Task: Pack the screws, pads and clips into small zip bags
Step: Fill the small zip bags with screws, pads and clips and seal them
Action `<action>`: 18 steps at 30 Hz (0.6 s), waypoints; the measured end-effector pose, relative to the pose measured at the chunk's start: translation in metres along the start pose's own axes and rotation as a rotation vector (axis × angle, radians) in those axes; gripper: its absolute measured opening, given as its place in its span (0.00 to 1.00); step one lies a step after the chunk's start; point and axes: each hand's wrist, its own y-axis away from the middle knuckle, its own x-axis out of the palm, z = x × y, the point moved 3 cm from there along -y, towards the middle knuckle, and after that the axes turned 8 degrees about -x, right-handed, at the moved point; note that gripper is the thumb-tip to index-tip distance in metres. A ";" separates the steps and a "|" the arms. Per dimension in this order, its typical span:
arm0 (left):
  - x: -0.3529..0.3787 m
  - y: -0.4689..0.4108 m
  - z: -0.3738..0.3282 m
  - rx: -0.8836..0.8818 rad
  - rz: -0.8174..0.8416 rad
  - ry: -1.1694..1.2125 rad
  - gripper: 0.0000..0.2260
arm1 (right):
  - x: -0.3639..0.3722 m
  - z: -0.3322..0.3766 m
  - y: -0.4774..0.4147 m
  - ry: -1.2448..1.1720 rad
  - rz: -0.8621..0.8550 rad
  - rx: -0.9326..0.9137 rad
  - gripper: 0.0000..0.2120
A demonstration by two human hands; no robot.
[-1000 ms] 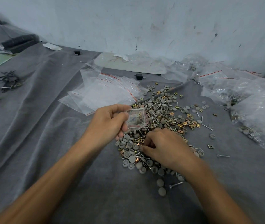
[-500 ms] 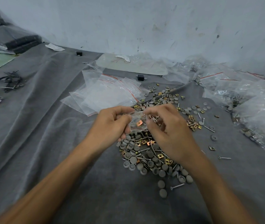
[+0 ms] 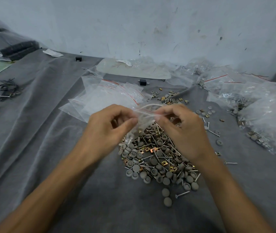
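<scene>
A small clear zip bag with a few parts inside hangs between my two hands above the pile. My left hand pinches its left top edge. My right hand pinches the right end of its zip strip. Below the hands, a heap of grey round pads, long screws and brass-coloured clips lies on the grey cloth. Two loose pads and a loose screw lie at the heap's near edge.
A stack of empty zip bags lies behind my left hand. Filled clear bags crowd the right side. Black ties sit far left, and a small black block stands beyond the heap. A white wall closes the back.
My right hand left the heap, rose to the bag and dropped a clip in, then took hold of the zip strip. The bag now hangs lower between both hands.
</scene>
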 end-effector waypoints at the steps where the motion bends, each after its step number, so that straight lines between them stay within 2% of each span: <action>1: -0.001 -0.001 -0.002 -0.003 -0.010 0.079 0.04 | -0.003 0.001 -0.001 -0.037 -0.003 0.016 0.05; 6: -0.005 -0.010 -0.024 0.012 -0.001 0.307 0.05 | -0.025 0.024 -0.007 -0.239 -0.074 -0.048 0.04; 10: -0.010 -0.012 -0.041 0.030 -0.019 0.461 0.04 | -0.037 0.036 -0.006 -0.289 -0.080 -0.085 0.03; 18: -0.001 -0.009 -0.046 -0.004 0.071 0.381 0.04 | -0.046 0.040 -0.005 -0.342 0.007 -0.082 0.03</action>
